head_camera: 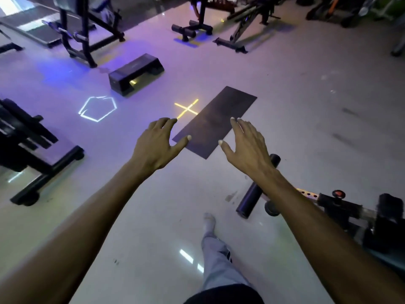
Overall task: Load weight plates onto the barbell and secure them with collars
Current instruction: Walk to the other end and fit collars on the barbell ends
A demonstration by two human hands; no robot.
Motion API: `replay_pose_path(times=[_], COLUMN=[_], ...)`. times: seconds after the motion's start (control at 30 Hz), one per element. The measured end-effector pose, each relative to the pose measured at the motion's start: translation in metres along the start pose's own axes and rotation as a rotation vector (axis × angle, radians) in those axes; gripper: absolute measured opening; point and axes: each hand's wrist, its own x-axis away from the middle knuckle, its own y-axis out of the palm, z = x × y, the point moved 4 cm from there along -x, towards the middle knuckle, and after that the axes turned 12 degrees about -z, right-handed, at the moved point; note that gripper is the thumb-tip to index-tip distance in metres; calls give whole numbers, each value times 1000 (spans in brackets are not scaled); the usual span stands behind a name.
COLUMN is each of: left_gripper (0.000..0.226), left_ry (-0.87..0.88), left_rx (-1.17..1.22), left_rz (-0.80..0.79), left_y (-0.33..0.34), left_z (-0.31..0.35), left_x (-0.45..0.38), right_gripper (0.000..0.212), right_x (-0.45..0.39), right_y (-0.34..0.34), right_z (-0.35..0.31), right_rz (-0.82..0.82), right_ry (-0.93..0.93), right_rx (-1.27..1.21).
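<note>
Head view, the only one: both bare arms reached forward over a pale, glossy floor (pixel 306 88). The left hand (pixel 154 145) hung palm down with fingers loosely spread and thumb out, holding nothing; the right hand (pixel 247 145) matched it, fingers fanned and relaxed, also holding nothing. Both hovered above the near end of a dark rectangular mat (pixel 215 121) lying flat on the floor; contact with it could not be confirmed. No weight plate or collar could be made out with certainty. A chrome bar (pixel 63 31) sat low across a black rack (pixel 87 38) at upper left, blurred, and whether it was the barbell could not be told. A black step platform (pixel 135 73) stood beyond the mat. A yellow cross of light (pixel 186 108) and a white pentagon outline (pixel 98 109) showed on the floor. A black roller pad (pixel 252 200) lay under the right forearm, joined to a bench frame (pixel 341 207) with a red-capped knob (pixel 338 194), cut off at the right edge. Another dark frame (pixel 32 154) was cropped at left. One leg in grey trousers (pixel 217 260) stepped forward, foot (pixel 209 221) blurred. Far machines along the top were too dim to identify. No writing or brand was legible anywhere.
</note>
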Motion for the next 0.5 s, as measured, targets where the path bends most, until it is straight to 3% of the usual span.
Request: replay_pose_path(times=[0.23, 0.5], left_gripper=[78, 79], left_ry=[100, 255], left_rx=[-36, -38], left_rz=[-65, -73], left_y=[-14, -27], left_z=[-17, 8], left_x=[-210, -423], right_gripper=[77, 75], right_x=[-178, -330], right_y=[-24, -74], right_z=[56, 132], right_rz=[15, 68], right_ry=[128, 283], right_rx=[-7, -36])
